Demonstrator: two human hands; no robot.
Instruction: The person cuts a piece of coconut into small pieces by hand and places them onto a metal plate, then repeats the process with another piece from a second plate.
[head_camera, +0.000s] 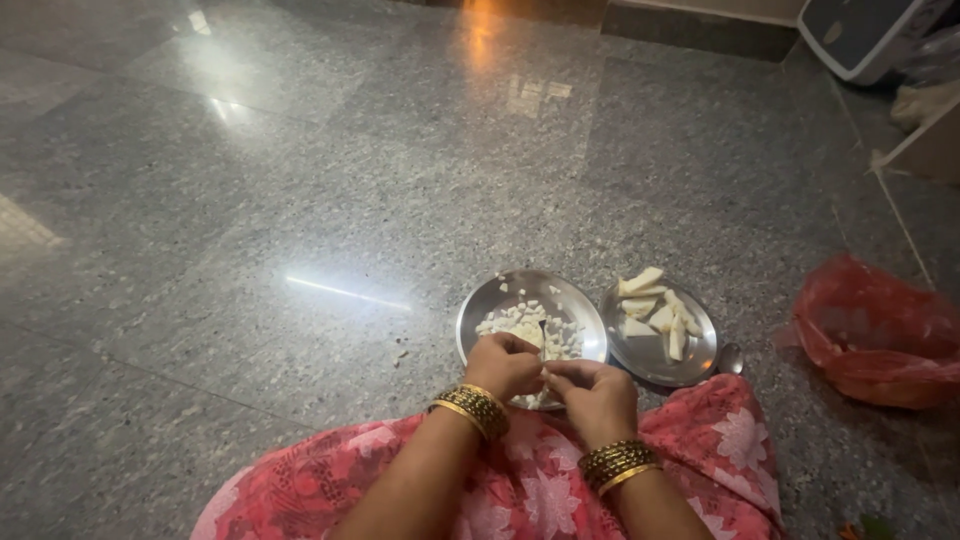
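Observation:
My left hand (505, 365) and my right hand (595, 395) meet over the near rim of a round steel plate (490, 300) on the floor. Both are curled around something small and pale between them, with a thin blade-like piece sticking up at the fingertips; what it is stays hidden. The plate holds several small white chopped bits (530, 325). Beside it on the right sits a second steel plate (700, 355) with several larger pale wedge-shaped pieces (655, 310). Gold bangles ring both wrists.
A pink flowered cloth (720, 450) covers my lap at the bottom. A red plastic bag (875, 335) lies on the right. A spoon-like steel item (731, 358) pokes out by the second plate. A white appliance (860, 30) stands at the top right on the grey granite floor.

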